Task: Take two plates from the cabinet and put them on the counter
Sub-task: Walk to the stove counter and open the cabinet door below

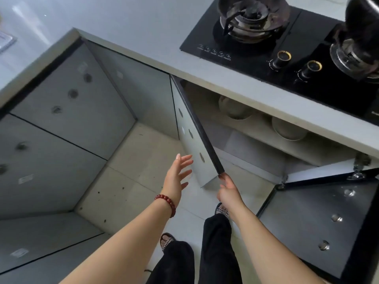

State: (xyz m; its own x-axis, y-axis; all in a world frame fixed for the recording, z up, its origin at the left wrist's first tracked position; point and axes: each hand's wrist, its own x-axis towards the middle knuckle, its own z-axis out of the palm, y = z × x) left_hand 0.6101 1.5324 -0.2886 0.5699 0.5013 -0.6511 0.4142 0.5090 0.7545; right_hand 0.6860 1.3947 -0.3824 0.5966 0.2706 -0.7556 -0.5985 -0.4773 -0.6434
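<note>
The cabinet under the hob stands open, both doors swung out. On its shelf (258, 128) sit pale dishes: one stack (233, 109) at the left and a second stack (287, 128) to its right. My right hand (227, 189) pinches the lower corner of the left cabinet door (196, 140), fingers closed on its dark edge. My left hand (178, 175), with a red bead bracelet at the wrist, hovers open just left of that door, fingers spread and holding nothing. The grey counter (131, 33) runs above the cabinet.
A black gas hob (266, 44) with two burners and two knobs sits on the counter at the right; a dark pot (361, 15) stands on the far right burner. The right cabinet door (320, 222) juts out by my right arm. My feet stand on pale floor tiles (131, 181).
</note>
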